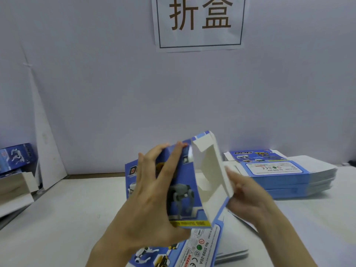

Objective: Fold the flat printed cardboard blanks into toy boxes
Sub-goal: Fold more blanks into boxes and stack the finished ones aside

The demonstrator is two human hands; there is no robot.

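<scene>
A blue printed cardboard blank (204,176), partly folded into a box with its white inside showing, is held up above the table. My left hand (152,191) grips its printed face, fingers spread over the robot-dog picture and thumb at the bottom edge. My right hand (248,193) holds the right white flap between thumb and fingers. More flat blanks (200,247) lie on the table right under my hands.
A tall stack of flat blanks (289,174) sits at the right rear. Finished blue boxes (17,157) stand at the far left beside a white carton (15,189). A paper sign (198,22) hangs on the white back wall.
</scene>
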